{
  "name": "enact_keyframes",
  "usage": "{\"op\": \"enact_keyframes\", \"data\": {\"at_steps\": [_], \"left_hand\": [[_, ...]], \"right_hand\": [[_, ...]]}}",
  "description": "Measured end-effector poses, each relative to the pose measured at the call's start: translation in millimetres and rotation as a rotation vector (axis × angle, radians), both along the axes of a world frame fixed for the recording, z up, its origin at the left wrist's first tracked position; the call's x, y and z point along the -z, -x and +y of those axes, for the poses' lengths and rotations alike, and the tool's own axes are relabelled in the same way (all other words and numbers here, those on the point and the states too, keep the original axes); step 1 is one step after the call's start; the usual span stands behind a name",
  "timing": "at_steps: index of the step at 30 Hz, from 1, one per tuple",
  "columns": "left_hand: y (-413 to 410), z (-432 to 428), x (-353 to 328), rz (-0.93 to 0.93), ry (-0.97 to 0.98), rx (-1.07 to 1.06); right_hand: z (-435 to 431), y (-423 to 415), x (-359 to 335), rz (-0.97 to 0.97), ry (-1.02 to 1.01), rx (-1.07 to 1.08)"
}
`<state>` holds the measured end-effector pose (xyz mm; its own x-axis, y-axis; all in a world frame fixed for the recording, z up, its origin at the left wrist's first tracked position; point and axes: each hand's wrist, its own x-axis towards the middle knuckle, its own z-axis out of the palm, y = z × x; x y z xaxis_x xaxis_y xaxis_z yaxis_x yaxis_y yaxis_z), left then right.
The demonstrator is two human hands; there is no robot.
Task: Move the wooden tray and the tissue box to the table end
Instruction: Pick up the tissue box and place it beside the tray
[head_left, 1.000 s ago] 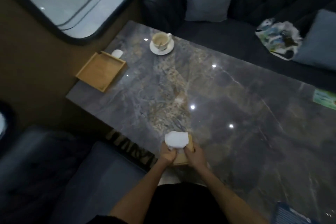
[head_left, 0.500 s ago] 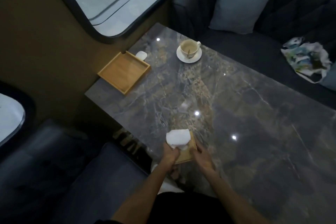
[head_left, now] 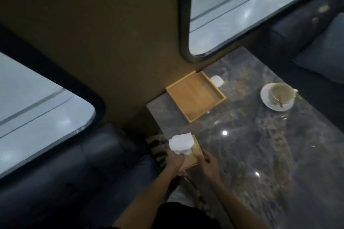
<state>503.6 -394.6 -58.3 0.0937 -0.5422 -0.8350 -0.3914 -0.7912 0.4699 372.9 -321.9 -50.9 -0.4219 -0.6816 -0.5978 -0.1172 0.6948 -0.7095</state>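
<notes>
Both hands, left (head_left: 174, 161) and right (head_left: 209, 163), grip the unlabelled tissue box (head_left: 191, 157); wooden tray (head_left: 195, 95) apart.

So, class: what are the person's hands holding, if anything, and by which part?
Both hands hold the tissue box by its near end: left hand at the left side, under the tissue, right hand at the right side.

Both forearms are seen bare, no sleeves reaching the left hand (head_left: 174, 161) or right hand (head_left: 209, 163); dark clothing is worn at 6 o'clock.
</notes>
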Motion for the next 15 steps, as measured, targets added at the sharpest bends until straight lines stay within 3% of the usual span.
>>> {"op": "enact_keyframes", "data": {"at_steps": [5,11,15], "left_hand": [[-37.1,-65.1,-24.9,0.018,-0.128,-0.131],[-54.1,-125.1,-28.0,0.063,-0.127,-0.224],[-54.3,-152.7,-18.5,0.0,-0.114,-0.267]], "right_hand": [[-77.8,-38.6,-11.9,-0.051,0.053,-0.037],[-133.4,-62.1,-2.4,-0.238,-0.106,0.332],[-166.1,-63.4,4.3,-0.271,-0.13,0.377]]}}
